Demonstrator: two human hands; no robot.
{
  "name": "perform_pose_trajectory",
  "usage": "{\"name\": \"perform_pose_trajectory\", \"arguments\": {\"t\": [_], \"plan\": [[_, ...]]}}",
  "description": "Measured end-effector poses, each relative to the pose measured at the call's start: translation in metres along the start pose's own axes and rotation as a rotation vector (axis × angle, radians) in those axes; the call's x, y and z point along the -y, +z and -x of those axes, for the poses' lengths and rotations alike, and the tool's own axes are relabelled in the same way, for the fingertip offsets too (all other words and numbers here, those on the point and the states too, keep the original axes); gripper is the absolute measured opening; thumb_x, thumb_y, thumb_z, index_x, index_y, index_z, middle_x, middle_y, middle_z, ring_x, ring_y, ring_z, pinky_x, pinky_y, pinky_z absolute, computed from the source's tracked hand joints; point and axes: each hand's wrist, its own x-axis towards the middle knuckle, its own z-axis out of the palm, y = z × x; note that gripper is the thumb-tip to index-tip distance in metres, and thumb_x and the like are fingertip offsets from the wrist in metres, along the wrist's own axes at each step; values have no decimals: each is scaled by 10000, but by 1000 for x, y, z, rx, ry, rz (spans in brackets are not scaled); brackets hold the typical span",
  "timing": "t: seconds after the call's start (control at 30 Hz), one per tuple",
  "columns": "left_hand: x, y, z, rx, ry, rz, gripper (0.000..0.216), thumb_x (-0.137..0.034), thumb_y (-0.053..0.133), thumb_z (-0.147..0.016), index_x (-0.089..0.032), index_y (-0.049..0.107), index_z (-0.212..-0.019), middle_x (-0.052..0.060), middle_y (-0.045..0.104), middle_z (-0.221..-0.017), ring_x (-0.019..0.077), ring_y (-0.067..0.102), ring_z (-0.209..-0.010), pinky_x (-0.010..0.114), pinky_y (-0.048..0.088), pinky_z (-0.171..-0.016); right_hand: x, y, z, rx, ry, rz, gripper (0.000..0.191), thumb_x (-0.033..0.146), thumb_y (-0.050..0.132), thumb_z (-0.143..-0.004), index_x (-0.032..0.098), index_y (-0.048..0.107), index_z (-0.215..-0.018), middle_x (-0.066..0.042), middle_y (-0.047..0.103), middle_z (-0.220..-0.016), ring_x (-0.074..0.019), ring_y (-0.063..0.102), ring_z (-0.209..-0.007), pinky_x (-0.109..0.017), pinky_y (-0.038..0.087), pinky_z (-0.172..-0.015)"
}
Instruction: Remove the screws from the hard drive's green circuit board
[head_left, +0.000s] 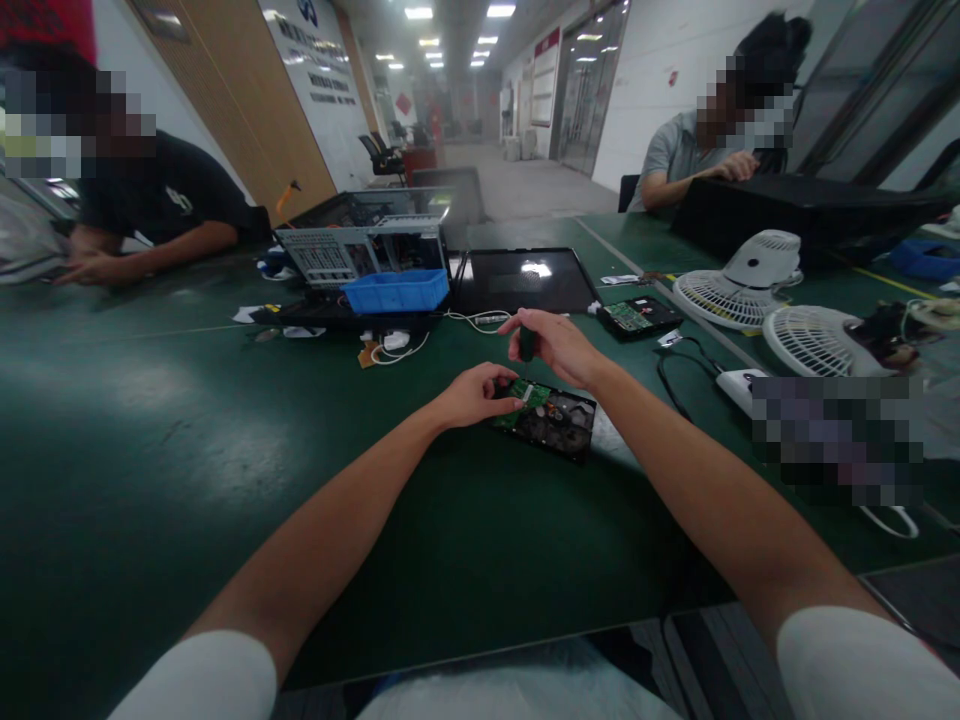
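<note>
Black electronic unit (559, 425) lies on the green surface (420, 540), to the right of the blue bin (401, 292) and nearer the wearer than it. The right hand (559, 345) closes around a dark-handled screwdriver (526, 345), held roughly upright over the unit's green circuit board (534, 394). The left hand (476, 395) is half curled, thumb and fingertips at the unit's end nearer the bin; whether it grips or merely presses, I cannot tell. The screwdriver could skid and scrape the board if its tip seats badly or force comes at an angle. A slip might also catch the left fingertips, just beside the shaft. Too light a hold could let the unit swivel.
</note>
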Motion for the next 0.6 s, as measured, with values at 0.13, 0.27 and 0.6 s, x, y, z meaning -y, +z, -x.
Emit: {"name": "perform_pose_trajectory", "arguments": {"t": [0.13,0.27,0.6], "plan": [[3,1,-1,-5,1,-8,593,-537,813,-798,-215,671,-1275,29,633,-1064,109,543,-693,272,485,-617,-4,4,-1,-30,-22,-22,410,574,595,-951,185,724,-965,-25,661,-711,-157,601,-668,-293,434,-640],[6,2,-2,-9,20,-10,597,-542,806,-808,-213,669,-1287,28,630,-1058,105,541,-686,268,483,-607,-7,7,-1,-66,-50,-43,398,566,604,-947,185,717,-918,-15,642,-683,-149,584,-634,-286,419,-615],[4,1,-2,2,1,-15,597,-538,809,-802,-219,665,-1286,28,641,-1057,105,538,-678,266,474,-601,-6,12,1,-73,-38,-139,379,574,702,-883,201,682,-816,-38,662,-759,-178,624,-728,-306,489,-682]]}}
